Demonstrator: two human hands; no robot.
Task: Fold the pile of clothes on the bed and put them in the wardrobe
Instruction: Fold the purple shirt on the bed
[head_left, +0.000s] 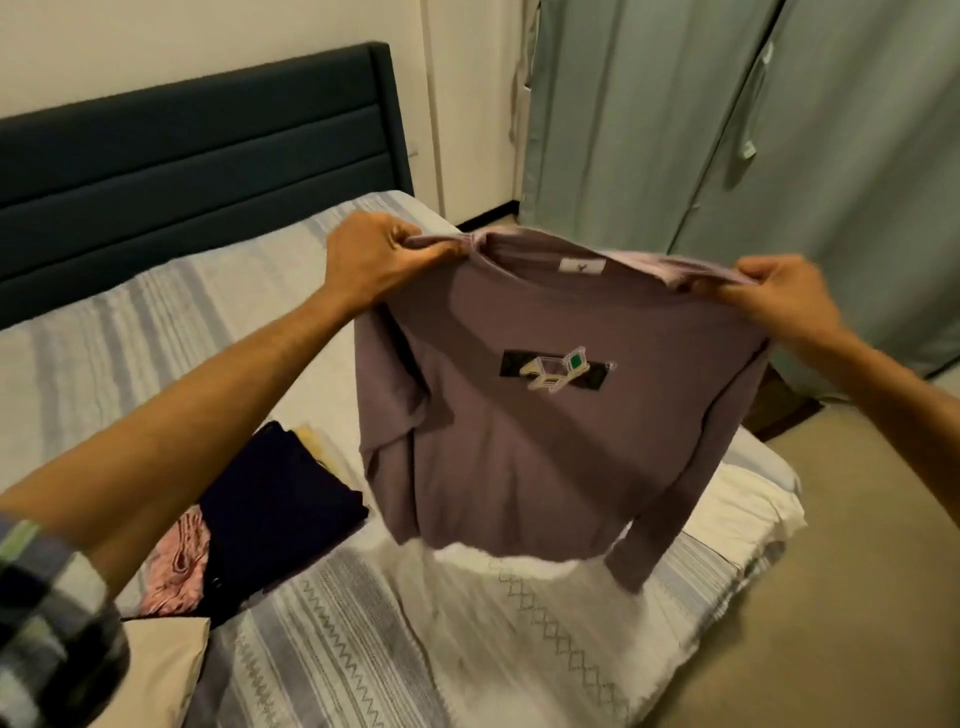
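One mauve long-sleeved top (561, 431) is up in the air over the bed (363, 639), held by both hands. The left hand (374, 257) pinches the shoulder at 10 o'clock; the right hand (779, 296) pinches the other shoulder at 2 o'clock, fingers curled round the fabric on both sides. One chest graphic (553, 370) faces us, a dark bar with a pale outlined shape and a green square; any lettering is too blurred to read. One small white neck label (582, 266) shows a dark mark, unreadable. At 8 o'clock on the bed lie one folded dark garment (275, 499) and one pink garment (179, 566), partly hidden by the left arm. One dark headboard (197, 140) at 11 o'clock, pale green curtains (727, 130) at 1 o'clock, both cut off by the frame.
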